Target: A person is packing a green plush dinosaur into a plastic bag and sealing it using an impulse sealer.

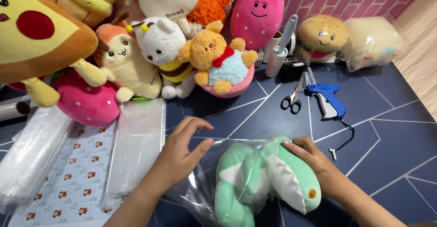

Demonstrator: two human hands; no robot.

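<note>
A green and white plush toy (255,181) with an orange eye lies on the dark blue floor mat (391,136), inside a clear plastic bag (205,195). My right hand (314,158) rests on the toy's upper right side, fingers pressed on the plush. My left hand (184,149) hovers at the bag's left edge, fingers spread and curved, thumb touching the plastic film.
Several plush toys are piled at the back, among them a pink strawberry (257,13), an orange bear (218,58) and a burger (322,36). Scissors (292,97), a blue tagging gun (327,100) and a lint roller (280,49) lie behind. Clear bags (136,145) and a sticker sheet (68,172) sit left.
</note>
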